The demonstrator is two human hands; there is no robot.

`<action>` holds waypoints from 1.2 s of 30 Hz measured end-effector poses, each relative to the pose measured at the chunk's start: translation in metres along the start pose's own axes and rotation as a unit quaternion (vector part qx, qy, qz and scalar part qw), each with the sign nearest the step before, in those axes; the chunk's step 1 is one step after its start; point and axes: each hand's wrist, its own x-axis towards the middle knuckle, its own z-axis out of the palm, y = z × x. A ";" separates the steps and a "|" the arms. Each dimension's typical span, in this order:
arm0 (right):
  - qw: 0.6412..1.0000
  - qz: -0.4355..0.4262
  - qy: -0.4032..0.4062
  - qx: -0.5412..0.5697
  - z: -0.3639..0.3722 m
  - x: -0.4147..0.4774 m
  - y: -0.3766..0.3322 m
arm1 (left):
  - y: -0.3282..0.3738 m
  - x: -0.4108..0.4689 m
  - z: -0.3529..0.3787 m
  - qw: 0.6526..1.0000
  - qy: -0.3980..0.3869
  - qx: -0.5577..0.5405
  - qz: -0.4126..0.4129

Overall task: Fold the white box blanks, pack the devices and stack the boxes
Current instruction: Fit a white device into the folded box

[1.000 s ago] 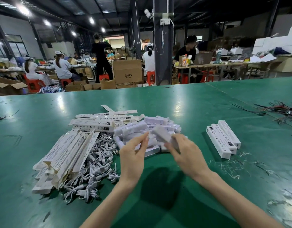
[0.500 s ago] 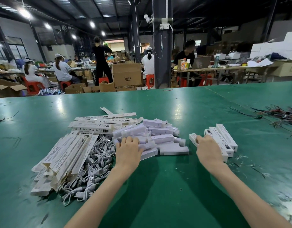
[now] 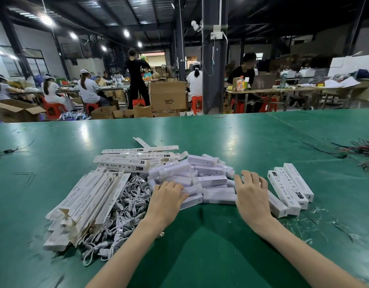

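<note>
Everything sits in working order from left to right. The flat blanks (image 3: pixel 85 202) are fanned out at the left, with a tangle of white cables (image 3: pixel 131 204) beside them. The wrapped devices (image 3: pixel 208 177) are heaped in the middle, and the finished boxes (image 3: pixel 291 188) lie side by side on the right of the green table (image 3: pixel 200 132). Each part is within easy reach.

The right hand (image 3: pixel 252 196) lies palm down, fingers spread, over the leftmost box of that row. I'd guess it is nudging the box flush against its neighbours. The left hand (image 3: pixel 169 196) rests on the near edge of the device heap with its fingers bent over one. Whether it actually grips that device, I cannot tell. It looks placed to take the next one for packing.
</note>
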 end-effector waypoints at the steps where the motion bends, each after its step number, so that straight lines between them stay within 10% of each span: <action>1: 1.000 -0.012 0.018 0.016 0.001 -0.002 0.001 | -0.001 0.002 -0.004 0.999 0.021 -0.030 -0.008; 5: 0.995 -0.058 0.052 0.062 0.006 -0.008 0.001 | -0.037 0.035 -0.025 0.984 0.141 -0.051 -0.095; 8: 0.994 -0.058 0.050 0.080 0.010 -0.010 -0.003 | -0.082 0.063 -0.040 0.980 0.092 0.050 -0.167; 16: 0.989 -0.055 0.046 0.132 0.015 -0.009 -0.005 | -0.125 0.093 -0.028 0.952 -0.052 0.295 -0.068; 22: 0.986 -0.066 0.060 0.143 0.017 -0.008 -0.006 | -0.130 0.094 -0.030 0.960 0.006 0.278 -0.023; 30: 0.981 -0.068 0.077 0.162 0.011 -0.009 -0.009 | -0.092 0.086 -0.102 0.950 0.304 -0.017 0.069; 33: 0.975 -0.092 0.112 0.167 0.006 -0.011 -0.011 | -0.041 0.069 -0.127 0.861 0.452 -0.235 0.010; 36: 0.957 -0.089 0.112 0.254 -0.004 -0.014 -0.013 | 0.005 0.036 -0.130 0.736 0.411 -0.527 -0.107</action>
